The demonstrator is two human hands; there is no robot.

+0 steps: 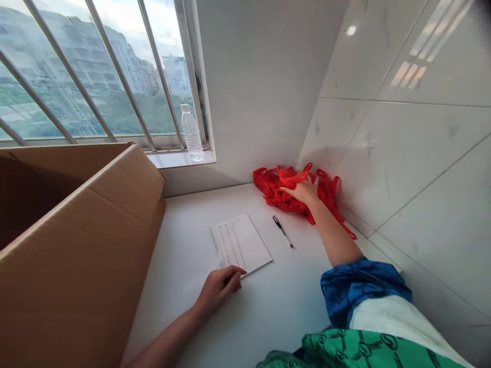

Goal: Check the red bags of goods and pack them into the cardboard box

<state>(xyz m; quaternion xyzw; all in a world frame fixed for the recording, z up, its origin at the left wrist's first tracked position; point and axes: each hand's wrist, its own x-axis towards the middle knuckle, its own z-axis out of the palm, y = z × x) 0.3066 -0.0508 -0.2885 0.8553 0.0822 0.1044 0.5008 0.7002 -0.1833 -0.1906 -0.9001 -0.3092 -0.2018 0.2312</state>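
Relative to the paper (249,245): cardboard box (88,255) stands left; pen (283,232) lies near, right; plastic bags (278,198) lie behind, rightward; bottle (191,134) stands behind, leftward, on windowsill (166,161).

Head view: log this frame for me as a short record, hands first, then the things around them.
left hand: fingers curled, at the near edge of the paper; contact unclear
right hand: on the red plastic heap, some fingers partly hidden
red plastic heap: crumpled, with loops, by the tiled wall
paper: flat on the white table, rows of marks too small to read
pen: lying between paper and heap, touching neither
cardboard box: top open, at the left
bottle: clear, white-capped, upright on the windowsill
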